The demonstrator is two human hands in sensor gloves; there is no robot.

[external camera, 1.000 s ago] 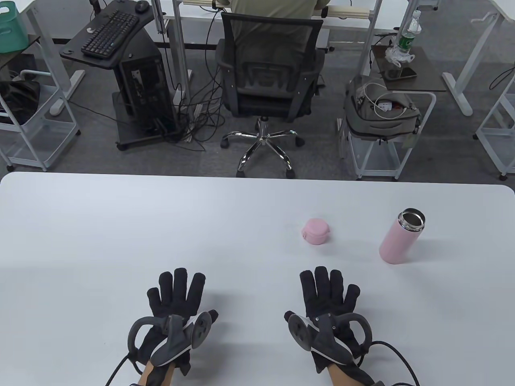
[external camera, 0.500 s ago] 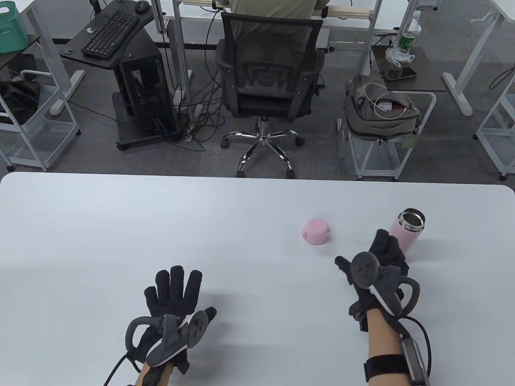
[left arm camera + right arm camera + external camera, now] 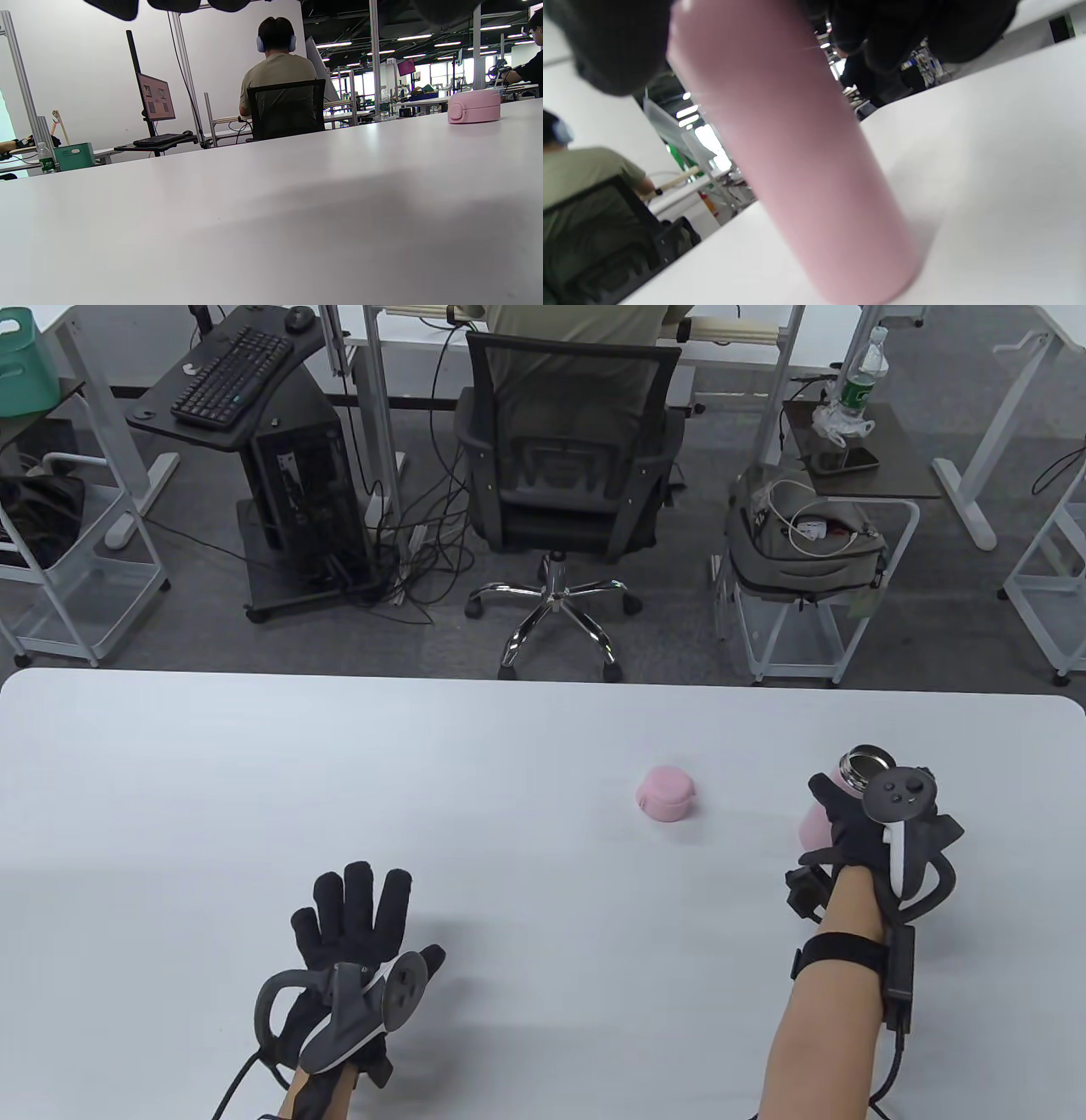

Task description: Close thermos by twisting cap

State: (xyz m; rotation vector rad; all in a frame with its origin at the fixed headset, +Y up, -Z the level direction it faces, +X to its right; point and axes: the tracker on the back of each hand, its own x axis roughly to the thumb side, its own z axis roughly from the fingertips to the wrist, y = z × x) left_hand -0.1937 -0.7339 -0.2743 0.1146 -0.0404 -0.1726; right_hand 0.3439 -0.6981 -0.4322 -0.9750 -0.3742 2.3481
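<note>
A pink thermos [image 3: 813,824] with an open steel mouth [image 3: 859,763] stands upright at the right of the white table [image 3: 339,780]. My right hand [image 3: 857,823] wraps around its upper body; in the right wrist view the pink body [image 3: 797,169] fills the middle with my gloved fingers [image 3: 606,46] on both sides of it. The pink cap [image 3: 666,793] lies apart on the table, left of the thermos; it also shows in the left wrist view [image 3: 474,106]. My left hand [image 3: 356,916] rests flat on the table with fingers spread, holding nothing.
Beyond the table's far edge are an office chair [image 3: 568,475] with a seated person, a computer cart [image 3: 254,432] and a trolley with a bag [image 3: 806,543]. My right forearm [image 3: 823,1018] and its cable lie over the table's front right.
My right hand moved from the table front forward and right to the thermos and closed around its upper body. My left hand slid slightly back and left, still flat.
</note>
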